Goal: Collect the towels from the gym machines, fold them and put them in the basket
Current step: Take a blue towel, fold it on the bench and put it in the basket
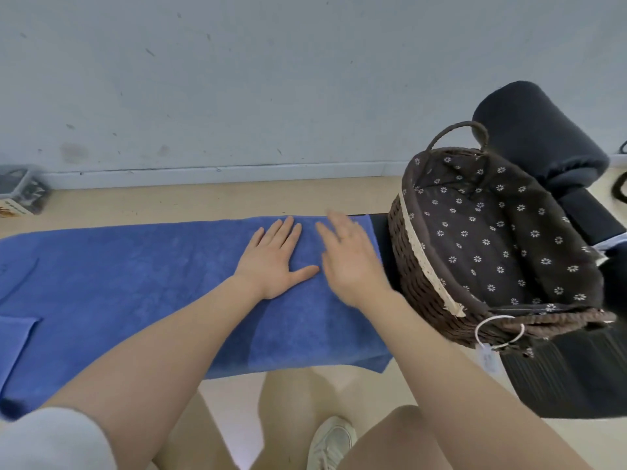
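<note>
A blue towel (135,283) is shown spread lengthwise over a black bench (556,374), covering it from the left edge of the view to just short of the basket (424,266); its near edge hangs over the bench's front edge. The left hand (274,259) is laid flat on the towel near its right end, palm down, fingers spread, nothing gripped. The right hand (349,262) is seen just beside it, fingers extended and apart, blurred; whether it touches the towel cannot be told. The wicker basket, lined with dark flowered cloth, is placed on the bench's right end, tilted toward the camera, with nothing seen inside. A black roller pad (539,137) is visible behind the basket. A white shoe (332,442) is seen on the floor (203,201) below.
</note>
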